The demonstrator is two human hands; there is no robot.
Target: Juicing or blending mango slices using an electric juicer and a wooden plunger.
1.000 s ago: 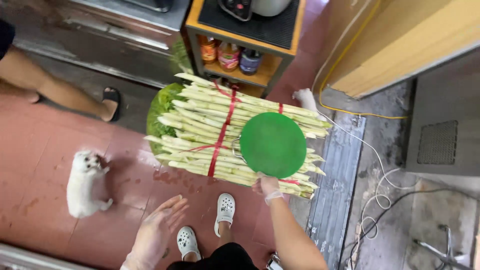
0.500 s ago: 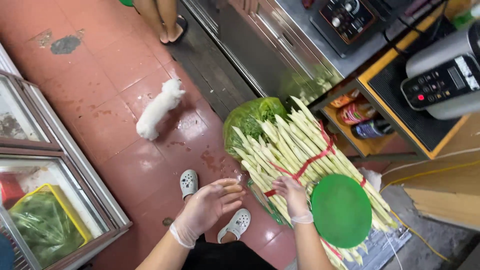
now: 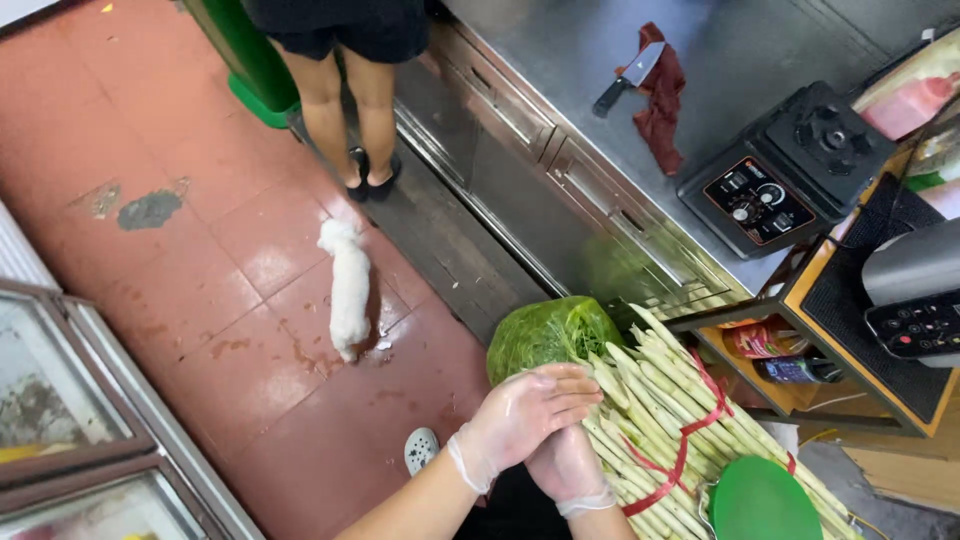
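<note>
Looking down from the head camera: both gloved hands meet near the bottom centre of the view, over the near left end of a bundle of peeled sugarcane stalks (image 3: 690, 440). Left hand (image 3: 525, 415) lies on top, fingers (image 3: 570, 385) extended and close together, flat across the right hand (image 3: 568, 468) beneath it. Right hand mostly covered; cannot tell how its fingers are set or whether they grip anything. Left hand holds nothing visible; its fingertips reach just to the pale stalk ends.

Bundle runs from centre toward the near right corner, stalks pale yellow-green, tied with red strapping (image 3: 680, 455). Round green lid (image 3: 762, 502) rests on the bundle at its near right end. Clear bag of green leaves (image 3: 545, 335) sits at the far left end of the bundle, touching the stalks.

Red tiled floor (image 3: 180, 270) to the left. Small white dog (image 3: 348, 285) stands on it, well apart from the hands. White clog (image 3: 421, 450) shows on the floor just left of the left forearm. Another person's bare legs (image 3: 350, 110) in black sandals stand far centre, beside a stainless steel counter (image 3: 560, 60). On the counter: cleaver (image 3: 625, 78) lying on a dark red cloth (image 3: 662, 105), and a black blender base (image 3: 790, 170) to the right. Orange-edged shelf (image 3: 850, 330) at right holds bottles.
</note>
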